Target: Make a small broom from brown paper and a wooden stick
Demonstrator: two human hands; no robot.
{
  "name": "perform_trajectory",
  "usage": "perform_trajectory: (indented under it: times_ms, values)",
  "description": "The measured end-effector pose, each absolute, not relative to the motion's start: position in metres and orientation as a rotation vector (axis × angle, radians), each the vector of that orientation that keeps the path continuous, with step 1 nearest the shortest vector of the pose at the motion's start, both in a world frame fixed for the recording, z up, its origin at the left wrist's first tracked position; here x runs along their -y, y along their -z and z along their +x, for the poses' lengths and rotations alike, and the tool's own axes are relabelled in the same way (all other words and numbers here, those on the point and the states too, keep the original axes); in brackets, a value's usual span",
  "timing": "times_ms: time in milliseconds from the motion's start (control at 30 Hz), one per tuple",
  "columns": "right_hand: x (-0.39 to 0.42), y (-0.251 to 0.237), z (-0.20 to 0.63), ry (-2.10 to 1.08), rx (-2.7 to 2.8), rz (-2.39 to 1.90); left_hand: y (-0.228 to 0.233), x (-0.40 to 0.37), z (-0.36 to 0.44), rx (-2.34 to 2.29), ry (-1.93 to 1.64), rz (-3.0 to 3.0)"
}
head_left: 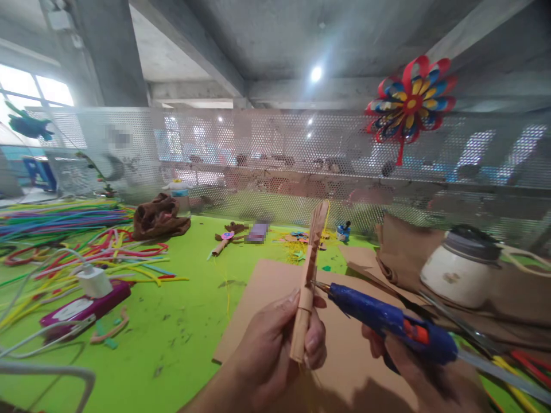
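My left hand (275,350) holds a rolled brown paper stick (309,275) upright above a sheet of brown cardboard (275,298). My right hand (413,367) grips a blue glue gun (387,318). Its nozzle tip touches the side of the stick about halfway up. The lower end of the stick sits between my left thumb and fingers.
Green table (172,321) with several coloured pipe cleaners (64,229) at left, a purple power strip with white plug (86,301), a brown cloth lump (159,217), a white jar (460,264), scissors (465,327), crumpled brown paper (404,246). A perforated metal screen (275,155) with a paper flower (408,103) stands behind.
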State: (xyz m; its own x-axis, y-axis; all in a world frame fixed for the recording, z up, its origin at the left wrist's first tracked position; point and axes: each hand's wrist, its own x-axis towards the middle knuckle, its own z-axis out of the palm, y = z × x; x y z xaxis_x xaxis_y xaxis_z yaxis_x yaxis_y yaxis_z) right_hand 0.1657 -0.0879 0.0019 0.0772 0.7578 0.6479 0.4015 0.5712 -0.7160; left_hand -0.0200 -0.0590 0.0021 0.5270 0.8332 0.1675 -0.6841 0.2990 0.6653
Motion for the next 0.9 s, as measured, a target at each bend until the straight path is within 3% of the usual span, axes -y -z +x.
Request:
perform_trajectory:
  times_ms: [333,667,900]
  values:
    - [0.085,0.004,0.174,-0.297,1.664,-1.022,0.0,0.059,-0.019,-0.223,-0.983,0.792]
    - [0.083,0.0,0.166,-0.509,1.533,-0.991,-0.002,0.059,-0.02,-0.163,-0.975,0.757]
    - [0.083,0.005,0.171,-0.432,1.51,-0.987,-0.003,0.059,-0.022,-0.173,-0.993,0.767]
